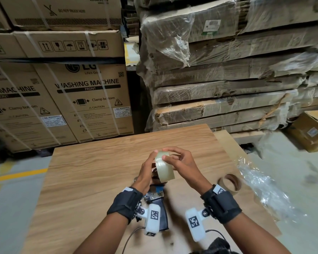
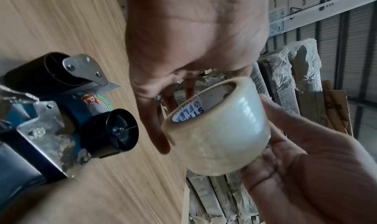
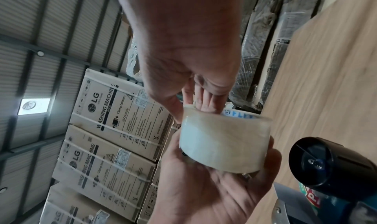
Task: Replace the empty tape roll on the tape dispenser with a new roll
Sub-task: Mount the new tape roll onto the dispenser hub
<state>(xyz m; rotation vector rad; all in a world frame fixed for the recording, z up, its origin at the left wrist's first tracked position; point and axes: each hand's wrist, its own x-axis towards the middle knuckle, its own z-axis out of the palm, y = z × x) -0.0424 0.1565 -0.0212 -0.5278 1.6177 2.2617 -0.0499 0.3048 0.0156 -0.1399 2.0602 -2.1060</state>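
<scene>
Head view: both hands hold a clear new tape roll (image 1: 164,166) above a wooden table (image 1: 92,173); left hand (image 1: 145,173) cups it, right hand (image 1: 182,162) pinches its top. The tape dispenser (image 1: 155,196) beneath is mostly hidden; the empty core (image 1: 229,183) lies right.

Left wrist view: the dispenser's bare black hub (image 2: 114,131) sits just beside the roll.

Right wrist view: right fingers (image 3: 206,101) reach into the core; the dispenser is cut off.

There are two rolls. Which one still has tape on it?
The clear tape roll, held by both hands above the wooden board. It is glossy and thick with wound tape. The brown roll lying on the board, to the right, is just bare cardboard.
</scene>
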